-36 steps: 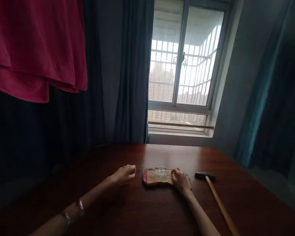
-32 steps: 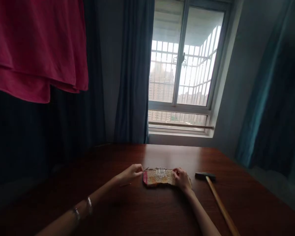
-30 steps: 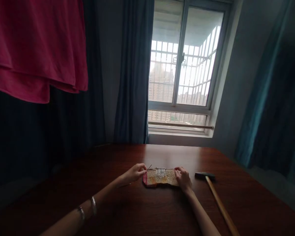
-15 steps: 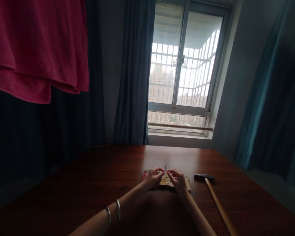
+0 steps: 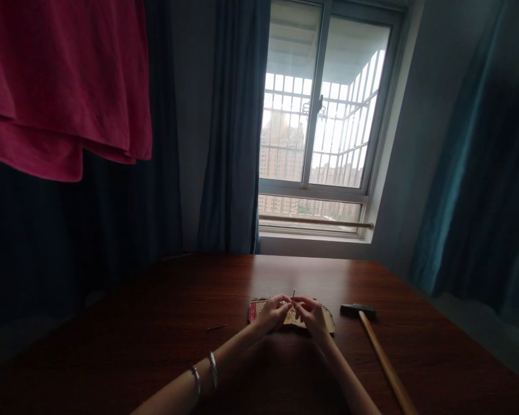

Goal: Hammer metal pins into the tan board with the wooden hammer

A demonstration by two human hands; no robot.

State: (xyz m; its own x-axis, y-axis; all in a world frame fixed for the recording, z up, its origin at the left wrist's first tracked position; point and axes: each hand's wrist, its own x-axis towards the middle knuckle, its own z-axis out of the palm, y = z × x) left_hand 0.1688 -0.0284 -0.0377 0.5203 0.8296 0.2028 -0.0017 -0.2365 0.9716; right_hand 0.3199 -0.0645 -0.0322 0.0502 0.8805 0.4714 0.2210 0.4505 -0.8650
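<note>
A small wooden block (image 5: 254,311), speckled on top with a pink left end, lies on the dark wooden table (image 5: 155,346). Both hands meet over its middle. My left hand (image 5: 273,312) and my right hand (image 5: 310,314) are closed in a pinch around one nail (image 5: 293,294) that stands upright above the block. The row of nails in the block is hidden behind my fingers. Two bangles sit on my left wrist.
A hammer (image 5: 374,346) with a long wooden handle lies to the right of the block, head toward the window. A loose nail (image 5: 217,328) lies on the table to the left. Red cloth (image 5: 60,86) hangs at upper left; blue curtains frame the window.
My left hand carried a nail from the left side of the block to its middle. My right hand slid from the block's right end to meet it, and the nail now stands upright.
</note>
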